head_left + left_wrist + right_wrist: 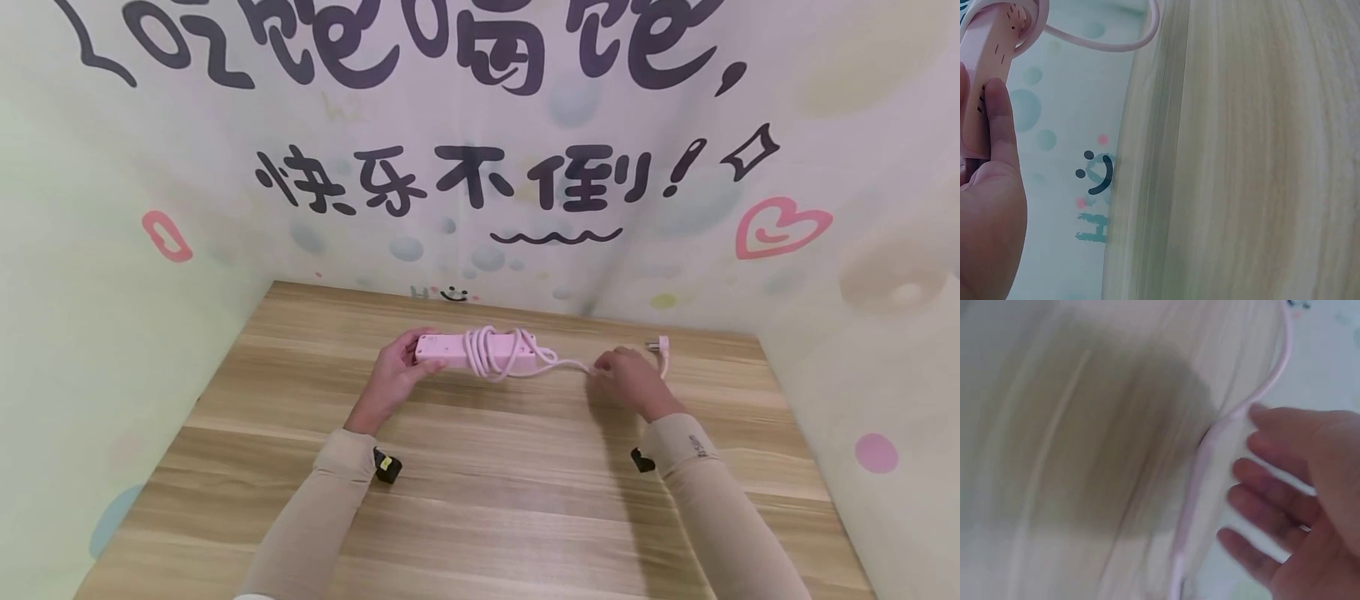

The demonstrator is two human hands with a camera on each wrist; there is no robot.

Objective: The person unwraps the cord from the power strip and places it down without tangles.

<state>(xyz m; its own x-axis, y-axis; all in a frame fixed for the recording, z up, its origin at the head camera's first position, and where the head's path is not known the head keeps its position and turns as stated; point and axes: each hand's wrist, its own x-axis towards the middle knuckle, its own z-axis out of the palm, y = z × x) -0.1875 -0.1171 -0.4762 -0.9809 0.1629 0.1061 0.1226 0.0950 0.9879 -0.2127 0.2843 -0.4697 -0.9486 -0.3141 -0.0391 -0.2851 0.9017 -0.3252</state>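
Note:
A pink power strip (444, 349) with its cord (480, 354) wound around the middle is near the back of the table in the head view. My left hand (388, 377) grips its left end, the thumb along the front. In the left wrist view, that thumb (1001, 122) lies against the strip's (979, 69) slotted face. The loose cord runs right, under my right hand (636, 382). Seen from the right wrist, the fingers (1269, 506) are loosely spread beside the cord (1194, 487); the topmost fingertip is at it, and touching cannot be told. The plug (660, 344) lies beyond that hand.
The wood-grain table (480, 500) ends against a printed back cloth (420, 225) with lettering. Pale cloth walls stand at the left and right edges. Small dark devices (387, 467) are on both wrists.

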